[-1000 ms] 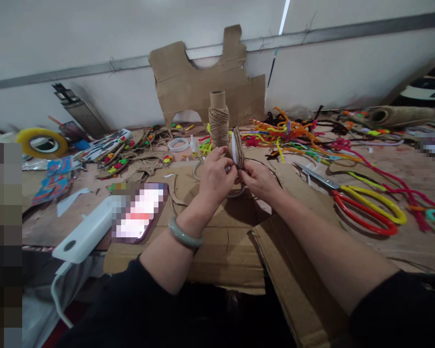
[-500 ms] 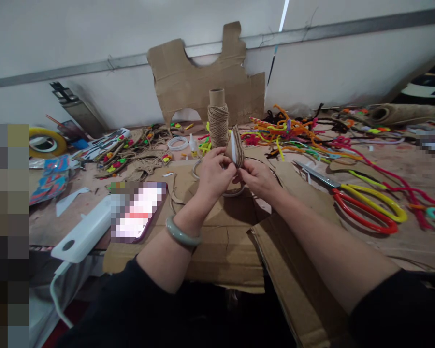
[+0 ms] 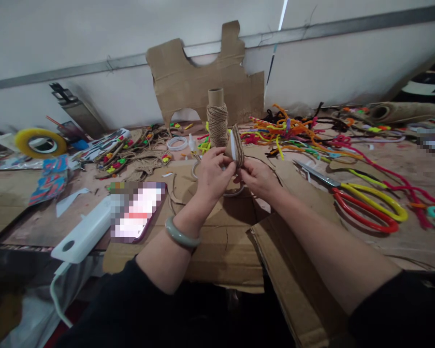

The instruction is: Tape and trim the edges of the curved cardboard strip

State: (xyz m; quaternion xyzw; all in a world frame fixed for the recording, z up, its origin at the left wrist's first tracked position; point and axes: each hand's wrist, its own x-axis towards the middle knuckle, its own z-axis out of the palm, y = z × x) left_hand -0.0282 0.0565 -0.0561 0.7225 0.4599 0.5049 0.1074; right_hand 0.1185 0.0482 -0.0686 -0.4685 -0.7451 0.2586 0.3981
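"One piece [image 3: 238, 152] in play. Where, and how held?"

"Upright, between left hand [image 3: 214, 176] and right hand [image 3: 260, 179], above the cardboard [image 3: 235, 261]. White strip on its left, brown corded edge on its right. Left hand narrow, pinching low on one side; right hand narrow too, pinching low on the other. Exact fingertip contact partly hidden."

"Why both so low?"

"My reading: gripping from two sides steadies a small thing and leaves its top in sight. Fingers this close together suit fine handling."

"And the spool [image 3: 217, 123]?"

"Stood on end, just beyond the piece. Likely kept there for easy reach. Ring [image 3: 234, 192] under the hands, mostly covered; reason for that unclear."

"Scissors [image 3: 339, 185]?"

"Flat, to the right, handles nearer the person than the tips. Probably parked for a quick grab. Bright cords [image 3: 290, 126] heaped beyond, presumably to stay out of the way."

"Cardboard's role?"

"A mat, I'd judge, sparing the surface [image 3: 416, 246] scuffs and scraps."
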